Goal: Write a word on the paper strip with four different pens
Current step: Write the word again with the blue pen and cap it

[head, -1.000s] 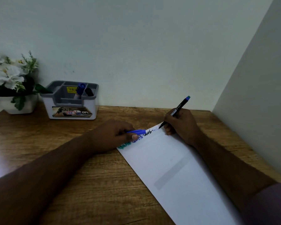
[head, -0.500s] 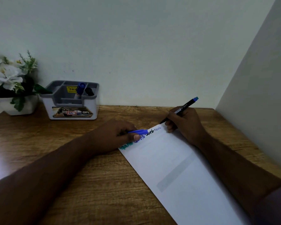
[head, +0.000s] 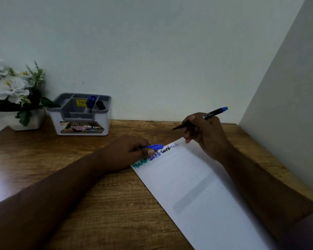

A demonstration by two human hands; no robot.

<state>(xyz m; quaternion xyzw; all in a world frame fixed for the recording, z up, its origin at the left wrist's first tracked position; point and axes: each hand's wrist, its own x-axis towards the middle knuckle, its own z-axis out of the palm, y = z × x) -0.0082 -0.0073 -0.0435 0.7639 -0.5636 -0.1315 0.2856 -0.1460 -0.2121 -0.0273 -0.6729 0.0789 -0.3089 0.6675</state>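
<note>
Four inked words already line the top edge of the paper strip [head: 197, 181] at frame centre, so little remains: right hand [head: 204, 134] grips the black pen [head: 212, 113] lifted clear, left hand [head: 128, 152] pinches a blue cap [head: 153, 147].

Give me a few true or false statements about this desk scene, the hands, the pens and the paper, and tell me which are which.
1. The right hand holds a black pen with a blue end. True.
2. That pen's tip touches the paper strip. False: the tip is off the strip, above the wooden desk.
3. The left hand holds a blue pen cap. True.
4. The grey organiser holds nothing. False: a blue-capped pen and a dark item stand in it.
5. Writing in more than one colour runs along the strip's far end. True.
</note>
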